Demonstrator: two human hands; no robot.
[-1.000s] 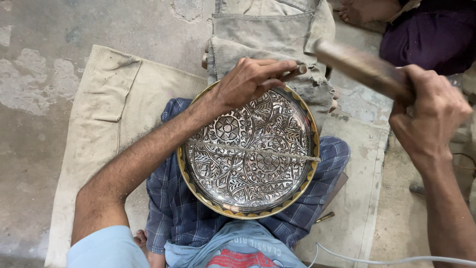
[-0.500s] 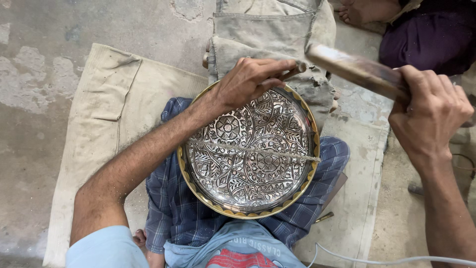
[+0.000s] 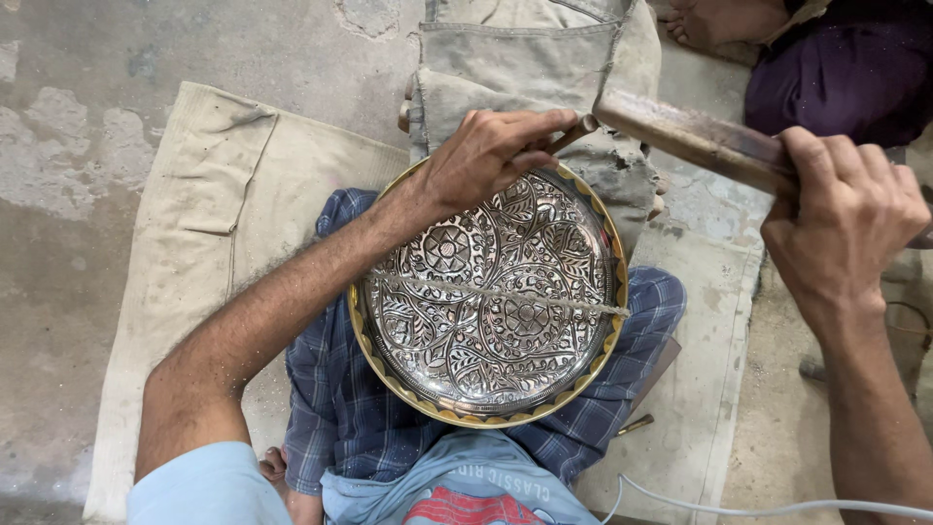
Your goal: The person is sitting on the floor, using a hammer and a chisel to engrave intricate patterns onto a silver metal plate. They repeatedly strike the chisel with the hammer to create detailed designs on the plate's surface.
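Observation:
A round metal plate (image 3: 491,311) with engraved floral patterns and a brass rim rests on my lap, over blue checked cloth. My left hand (image 3: 486,156) lies at the plate's far rim, shut on a thin chisel (image 3: 573,131) whose butt end points up to the right. My right hand (image 3: 841,219) grips a wooden mallet (image 3: 695,136) at the right. The mallet's head is down against the end of the chisel. A thin line of dust or string crosses the plate's middle.
A beige cloth mat (image 3: 194,224) covers the concrete floor under me. Folded grey fabric (image 3: 515,58) lies beyond the plate. Another person's bare foot (image 3: 709,24) and purple garment (image 3: 846,68) are at the top right. A white cord (image 3: 758,506) runs along the bottom right.
My right hand has swung the mallet down and leftward until its head meets the chisel's end. My left hand and the plate have stayed in place.

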